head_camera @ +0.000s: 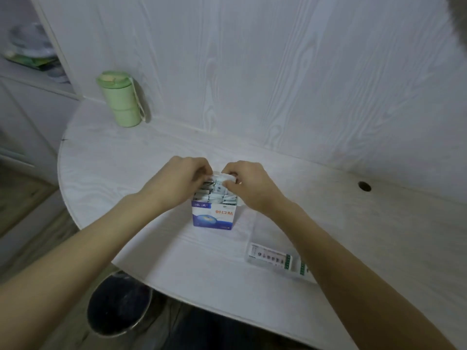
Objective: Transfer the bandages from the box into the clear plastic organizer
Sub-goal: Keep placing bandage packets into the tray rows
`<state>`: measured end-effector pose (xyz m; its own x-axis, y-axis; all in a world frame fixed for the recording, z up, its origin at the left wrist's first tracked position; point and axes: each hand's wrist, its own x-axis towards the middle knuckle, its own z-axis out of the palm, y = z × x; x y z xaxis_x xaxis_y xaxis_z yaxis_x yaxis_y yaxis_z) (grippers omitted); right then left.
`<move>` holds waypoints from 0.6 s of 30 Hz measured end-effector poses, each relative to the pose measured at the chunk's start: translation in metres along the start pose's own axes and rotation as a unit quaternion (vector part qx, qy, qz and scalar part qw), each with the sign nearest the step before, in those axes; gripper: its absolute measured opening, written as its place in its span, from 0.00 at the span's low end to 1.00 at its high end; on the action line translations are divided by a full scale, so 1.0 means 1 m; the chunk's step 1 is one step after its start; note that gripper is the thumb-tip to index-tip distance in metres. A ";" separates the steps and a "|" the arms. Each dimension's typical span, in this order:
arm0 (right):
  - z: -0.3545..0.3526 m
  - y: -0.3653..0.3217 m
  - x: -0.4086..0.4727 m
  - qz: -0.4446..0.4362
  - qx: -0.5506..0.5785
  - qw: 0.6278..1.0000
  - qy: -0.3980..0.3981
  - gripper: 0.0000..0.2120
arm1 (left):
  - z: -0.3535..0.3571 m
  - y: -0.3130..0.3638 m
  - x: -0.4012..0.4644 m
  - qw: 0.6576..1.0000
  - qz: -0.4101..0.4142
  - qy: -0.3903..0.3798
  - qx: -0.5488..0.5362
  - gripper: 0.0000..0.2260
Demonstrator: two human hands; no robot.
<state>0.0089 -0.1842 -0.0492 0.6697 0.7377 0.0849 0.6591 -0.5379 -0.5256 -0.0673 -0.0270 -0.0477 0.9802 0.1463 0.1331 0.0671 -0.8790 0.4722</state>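
Both hands, left hand [180,176] and right hand [249,184], are crowded over the open top of the box [213,214] mid-table, so that opening is pretty much blocked. The near right has the clear plastic organizer [271,256] half under the right forearm. Far left there's just a green cup [120,99] against the wall, and the table [379,223] out to the right is open apart from a small hole [364,186].

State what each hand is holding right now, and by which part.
Both the left hand and the right hand pinch the top edge of a white wrapped bandage bundle standing above the open blue-and-white cardboard box.
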 end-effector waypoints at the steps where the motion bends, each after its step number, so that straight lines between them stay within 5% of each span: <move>1: -0.004 -0.001 0.000 0.002 0.015 1.000 0.001 0.05 | -0.003 0.004 0.000 1.000 -0.017 -0.007 -0.009 0.08; 6: -0.020 -0.008 -0.001 0.034 0.084 0.996 0.012 0.05 | -0.014 0.029 0.004 0.996 -0.018 -0.077 -0.036 0.14; 10: -0.027 -0.010 -0.005 0.052 0.119 0.991 0.026 0.05 | -0.012 0.030 0.005 0.991 -0.025 -0.123 -0.043 0.08; 18: -0.033 0.005 -0.015 0.082 0.193 0.977 0.030 0.04 | -0.004 0.040 0.004 0.993 -0.040 -0.090 -0.062 0.06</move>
<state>0.0136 -0.2112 -0.0246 0.7818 0.6233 0.0165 0.3710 -0.4437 -0.8157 -0.0616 -0.0603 -0.0250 0.9908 0.1202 -0.0614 0.1334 -0.8040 0.5794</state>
